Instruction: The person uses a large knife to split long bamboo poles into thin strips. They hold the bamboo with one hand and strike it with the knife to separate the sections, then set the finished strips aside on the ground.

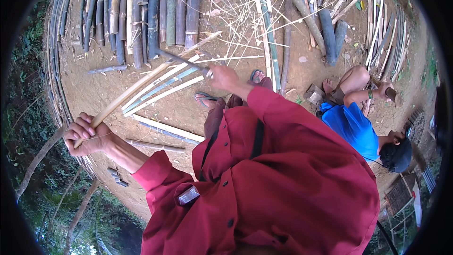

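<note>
My left hand is wrapped round the near end of a long pale bamboo strip. The strip slants up and away to the right over the ground. In my right hand is the handle of a machete, its dark blade pointing left. The blade crosses the strip near its far part; whether it touches cannot be made out. Below the blade lie several split bamboo slats, some pale, some with blue-green skin.
Bamboo poles lie in rows at the far left. Thin shavings are heaped far ahead. Short dark bamboo tubes lie to the right. A person in a blue shirt sits at my right, holding a wooden piece.
</note>
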Available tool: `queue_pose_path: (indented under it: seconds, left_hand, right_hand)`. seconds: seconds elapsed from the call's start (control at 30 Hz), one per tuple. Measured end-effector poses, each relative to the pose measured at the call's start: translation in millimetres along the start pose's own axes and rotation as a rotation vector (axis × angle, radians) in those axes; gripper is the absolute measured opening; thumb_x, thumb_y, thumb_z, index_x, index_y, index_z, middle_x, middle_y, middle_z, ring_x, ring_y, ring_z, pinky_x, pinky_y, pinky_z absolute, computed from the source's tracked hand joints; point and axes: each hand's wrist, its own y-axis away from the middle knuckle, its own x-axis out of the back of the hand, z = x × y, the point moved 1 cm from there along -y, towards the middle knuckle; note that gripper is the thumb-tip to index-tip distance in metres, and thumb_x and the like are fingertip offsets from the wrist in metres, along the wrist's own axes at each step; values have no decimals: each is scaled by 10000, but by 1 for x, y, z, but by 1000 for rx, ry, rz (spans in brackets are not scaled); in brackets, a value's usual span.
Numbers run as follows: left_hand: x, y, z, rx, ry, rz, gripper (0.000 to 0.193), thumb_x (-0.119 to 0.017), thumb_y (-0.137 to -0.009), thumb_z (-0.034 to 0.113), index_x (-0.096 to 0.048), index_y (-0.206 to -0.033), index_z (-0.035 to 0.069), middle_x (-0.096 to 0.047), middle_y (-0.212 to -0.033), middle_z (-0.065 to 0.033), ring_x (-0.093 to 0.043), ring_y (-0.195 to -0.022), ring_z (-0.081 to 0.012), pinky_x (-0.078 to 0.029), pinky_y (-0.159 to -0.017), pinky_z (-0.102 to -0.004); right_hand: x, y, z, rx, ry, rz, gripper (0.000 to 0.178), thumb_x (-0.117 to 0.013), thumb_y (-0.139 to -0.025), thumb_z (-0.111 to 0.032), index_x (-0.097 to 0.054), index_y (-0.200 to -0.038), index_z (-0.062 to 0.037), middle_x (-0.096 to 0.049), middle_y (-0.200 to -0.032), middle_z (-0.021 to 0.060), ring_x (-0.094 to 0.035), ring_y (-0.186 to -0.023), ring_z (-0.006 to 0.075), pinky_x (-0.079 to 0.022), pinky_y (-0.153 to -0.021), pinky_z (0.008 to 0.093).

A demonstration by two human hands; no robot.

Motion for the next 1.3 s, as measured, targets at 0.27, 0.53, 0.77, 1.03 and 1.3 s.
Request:
queue_pose_path:
  seconds: [0.27, 0.53, 0.77, 1.03, 1.3]
  left_hand:
    - [47, 1, 23, 110, -10, -137, 363, -397, -858, 315, -479, -544, 152, -449, -440, 13, -397, -357, -83, -358, -533, -285]
    - [98, -20, 41, 101, -114, 71, 371, -361, -823, 313, -382, -472, 193, -349, -354, 67, -325, -293, -65, -326, -491, -259]
    - [123, -39, 46, 79, -152, 138, 361, -367, -793, 206, -327, -434, 214, -288, -307, 80, -247, -246, -59, -283, -462, -228]
    - [175, -58, 65, 155, 40, -1, 384, -371, -808, 249, -301, -431, 236, -279, -323, 84, -257, -270, -56, -302, -519, -249]
    - [177, -52, 70, 79, -92, 30, 397, -367, -806, 194, -285, -420, 243, -278, -313, 94, -245, -259, -43, -296, -504, -220]
  right_hand:
    - [-44, -64, 79, 104, 97, 91, 436, -643, -685, -197, -562, -1102, -94, -642, -790, 207, -641, -757, 363, -514, -705, 445]
    - [-59, -116, 133, 90, 166, 68, 431, -638, -683, -201, -571, -1094, -92, -648, -808, 196, -643, -771, 359, -514, -706, 446]
    - [-62, -173, 170, -67, 170, 49, 442, -641, -677, -183, -555, -1101, -90, -643, -800, 195, -636, -786, 367, -511, -702, 453]
    - [-71, -198, 199, -116, 148, 84, 402, -642, -683, -175, -547, -1067, -97, -644, -807, 179, -642, -776, 342, -514, -692, 439]
    - [-74, -205, 226, -88, 201, 120, 359, -647, -704, -173, -545, -1030, -67, -633, -750, 177, -642, -772, 348, -510, -720, 447]
